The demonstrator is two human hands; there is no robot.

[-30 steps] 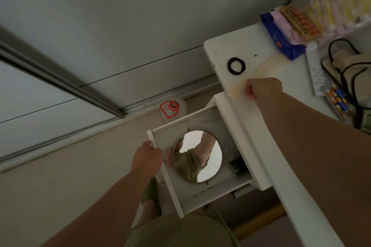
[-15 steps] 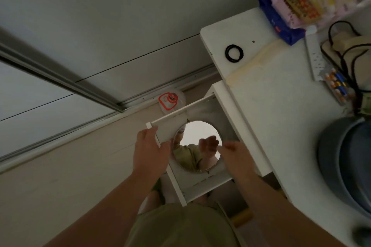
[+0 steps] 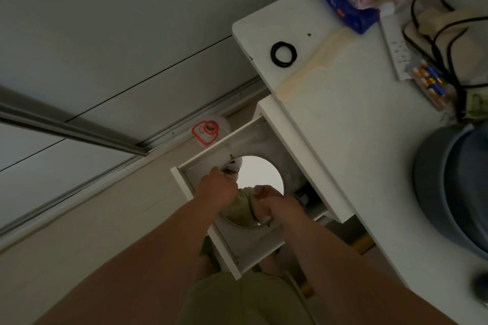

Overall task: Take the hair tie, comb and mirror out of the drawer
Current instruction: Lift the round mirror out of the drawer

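Note:
The white drawer (image 3: 211,150) stands pulled out under the white tabletop (image 3: 343,119). A round mirror (image 3: 261,174) lies flat inside it. My left hand (image 3: 216,188) is curled over the mirror's left rim. My right hand (image 3: 272,203) grips its near rim, with the fingers bent onto the glass. A black hair tie (image 3: 284,55) rests on the tabletop near the far corner. Beside it lies a cream comb (image 3: 309,71), set diagonally towards the desk edge.
A grey-blue basin (image 3: 454,192) sits on the desk at the right. Farther back are a power strip (image 3: 396,45), batteries (image 3: 433,82), black cables and stacked packets (image 3: 351,5). A white container with a red mark (image 3: 208,130) stands on the floor by the sliding-door rail.
My right hand left the comb on the tabletop and came down into the drawer onto the mirror. My left hand moved from the drawer front to the mirror's left rim.

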